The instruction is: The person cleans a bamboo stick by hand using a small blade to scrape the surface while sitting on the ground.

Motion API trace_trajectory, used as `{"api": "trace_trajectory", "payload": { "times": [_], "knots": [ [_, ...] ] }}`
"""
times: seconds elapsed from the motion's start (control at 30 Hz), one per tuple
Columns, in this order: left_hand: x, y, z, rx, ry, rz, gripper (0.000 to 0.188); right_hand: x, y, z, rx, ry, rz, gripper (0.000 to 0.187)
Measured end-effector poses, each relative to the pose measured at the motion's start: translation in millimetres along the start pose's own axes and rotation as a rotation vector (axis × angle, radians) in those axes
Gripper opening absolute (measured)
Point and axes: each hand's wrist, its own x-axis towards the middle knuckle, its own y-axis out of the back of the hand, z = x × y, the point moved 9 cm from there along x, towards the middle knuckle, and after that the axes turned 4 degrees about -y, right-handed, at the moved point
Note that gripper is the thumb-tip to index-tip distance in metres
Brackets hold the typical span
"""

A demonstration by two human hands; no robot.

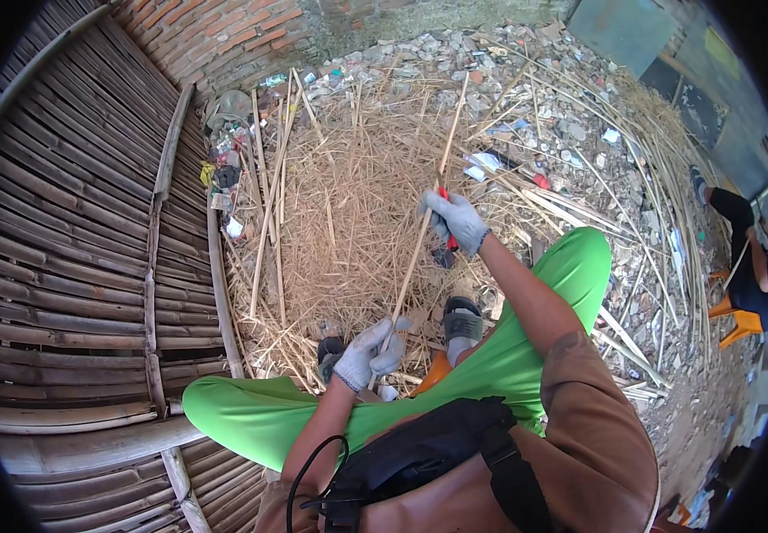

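Observation:
A long, thin bamboo strip (412,263) slants up and away from my lap. My left hand (372,350), in a pale knitted glove, is closed around its near end. Farther along the strip, my gloved right hand (457,219) grips a red-handled tool (452,242) and presses it against the strip. Its red shows above and below the fingers; the working end is too small to make out, so I cannot tell its exact kind. Fine bamboo shavings (348,213) cover the ground beyond my hands.
A bamboo slat wall (73,258) runs along the left, with a brick wall (224,40) behind. Loose strips (270,204) lie left, and more (668,195) are heaped right. At far right a person (747,240) sits by an orange stool (740,327). Rubble and litter surround the shavings.

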Motion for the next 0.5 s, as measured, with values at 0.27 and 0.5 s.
{"api": "trace_trajectory", "payload": {
  "times": [0.27, 0.5],
  "knots": [
    [13.8, 47.5, -20.5, 0.418, 0.010, 0.385, 0.050, -9.2, 25.3, -3.9, -0.092, -0.002, 0.155, 0.050],
    [14.3, 68.0, -0.2, 1.086, -0.140, 0.563, 0.039, -6.4, 30.7, -2.8, -0.090, 0.012, 0.248, 0.043]
  ]
}}
